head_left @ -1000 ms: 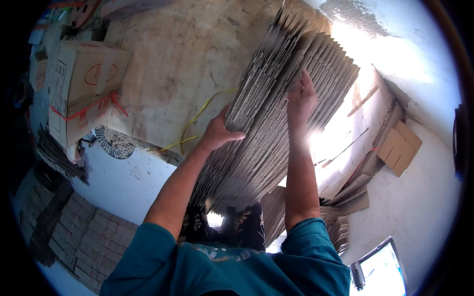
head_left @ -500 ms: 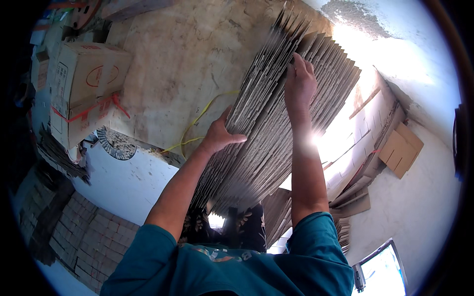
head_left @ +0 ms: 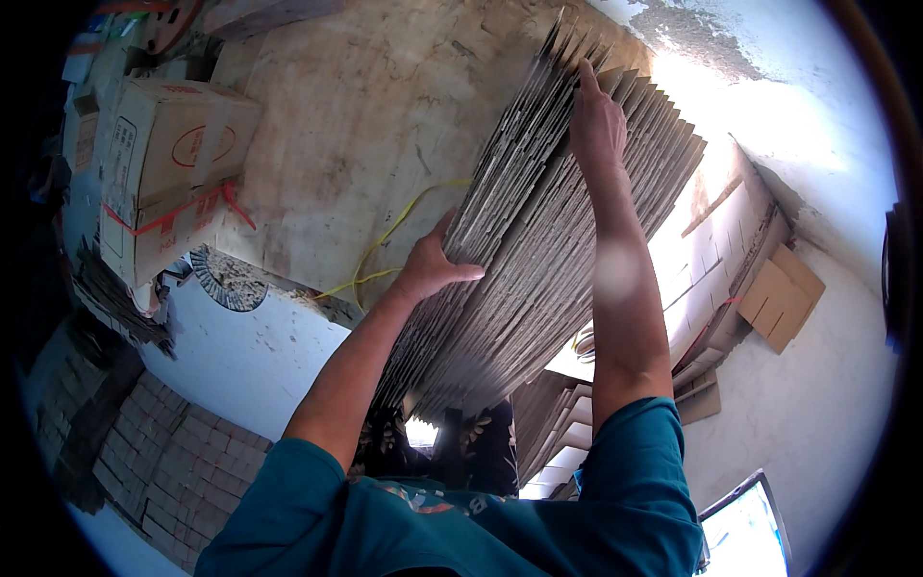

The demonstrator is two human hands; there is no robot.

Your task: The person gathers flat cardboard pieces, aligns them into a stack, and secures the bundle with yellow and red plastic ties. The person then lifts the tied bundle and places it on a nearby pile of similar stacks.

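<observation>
A long row of grey-brown cardboard partition sheets [head_left: 538,250], packed tightly on edge, slants across the wooden table in front of me. A narrow dark gap runs along it between a left part and a wider right part. My left hand [head_left: 430,269] grips the row's left side, its thumb stretched over the top edges and its fingers partly hidden behind. Farther along, my right hand [head_left: 598,123] is at the sheets beside the far end of the gap. Its index finger points away along the edges, while the other fingers are curled and partly hidden against the cardboard.
The bare wooden table top [head_left: 336,125] spreads to the left, with yellow strapping [head_left: 389,229] beside the row. A carton [head_left: 178,163] tied with red string stands at the far left. Slotted cardboard [head_left: 781,296] leans by the white wall at right. Stacked bundles [head_left: 183,452] lie lower left.
My right hand has moved farther away along the gap and slightly right, its index finger now straighter. My left hand stays at the row's left side.
</observation>
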